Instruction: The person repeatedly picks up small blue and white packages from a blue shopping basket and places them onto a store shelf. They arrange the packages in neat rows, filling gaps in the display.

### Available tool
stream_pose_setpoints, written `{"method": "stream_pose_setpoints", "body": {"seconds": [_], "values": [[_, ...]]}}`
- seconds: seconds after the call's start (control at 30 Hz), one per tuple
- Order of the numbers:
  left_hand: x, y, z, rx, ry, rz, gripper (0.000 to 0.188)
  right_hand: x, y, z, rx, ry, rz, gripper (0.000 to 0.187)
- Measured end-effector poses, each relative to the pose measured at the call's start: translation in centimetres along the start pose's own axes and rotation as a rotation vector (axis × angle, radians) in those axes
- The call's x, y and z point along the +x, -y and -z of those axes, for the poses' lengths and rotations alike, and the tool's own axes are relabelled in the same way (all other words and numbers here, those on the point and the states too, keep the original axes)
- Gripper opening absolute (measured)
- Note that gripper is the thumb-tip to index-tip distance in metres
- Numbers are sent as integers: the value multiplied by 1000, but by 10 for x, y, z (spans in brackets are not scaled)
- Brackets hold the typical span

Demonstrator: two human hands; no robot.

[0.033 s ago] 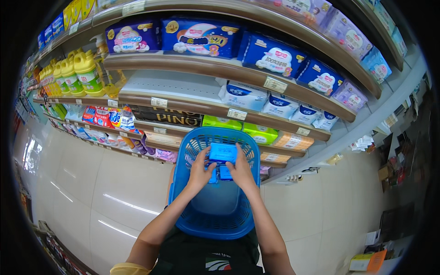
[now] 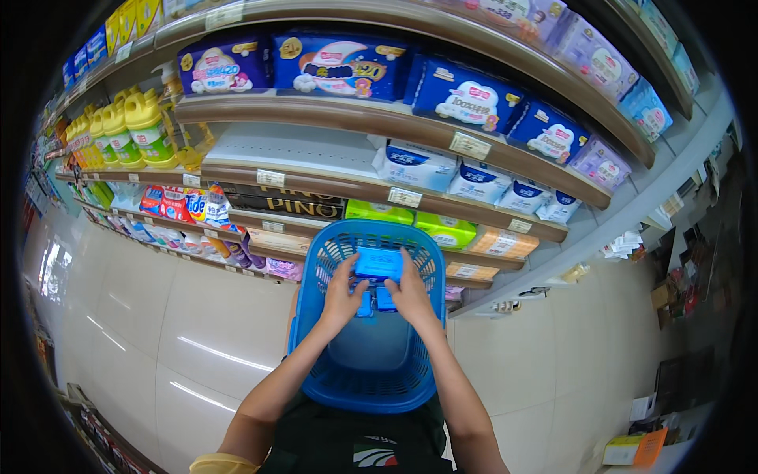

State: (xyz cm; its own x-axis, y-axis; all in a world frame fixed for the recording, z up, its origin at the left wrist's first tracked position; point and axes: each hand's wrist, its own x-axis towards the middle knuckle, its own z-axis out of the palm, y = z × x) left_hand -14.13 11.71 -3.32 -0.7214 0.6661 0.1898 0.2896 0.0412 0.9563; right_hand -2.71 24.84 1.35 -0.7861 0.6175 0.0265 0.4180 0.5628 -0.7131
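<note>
Blue basket (image 2: 371,347): I see two lower packs (image 2: 386,298) inside, fingers of left hand (image 2: 341,298) and right hand (image 2: 410,295) holding a third pack (image 2: 380,265) unreleased toward twelve o'clock.

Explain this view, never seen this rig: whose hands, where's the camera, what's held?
No machine here, just a person's bare left hand and right hand. The camera is the left one of two worn on the head, looking down; its fisheye lens bends straight edges, so the shelves look curved. Both hands hold a blue pack by its sides, over a blue basket in front of the body. Two more blue packs show in the basket. Beyond stand shelf goods, such as yellow bottles and dark blue packages, above a pale tiled floor.
</note>
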Motion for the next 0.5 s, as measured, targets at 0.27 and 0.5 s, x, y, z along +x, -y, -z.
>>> {"method": "stream_pose_setpoints", "body": {"seconds": [0.27,0.5], "values": [[10,67,-2,257,-87,-12,53,31,-18,-61,-28,131,16,78],[9,65,-1,171,-72,28,49,27,-28,-78,-35,143,79,84]]}}
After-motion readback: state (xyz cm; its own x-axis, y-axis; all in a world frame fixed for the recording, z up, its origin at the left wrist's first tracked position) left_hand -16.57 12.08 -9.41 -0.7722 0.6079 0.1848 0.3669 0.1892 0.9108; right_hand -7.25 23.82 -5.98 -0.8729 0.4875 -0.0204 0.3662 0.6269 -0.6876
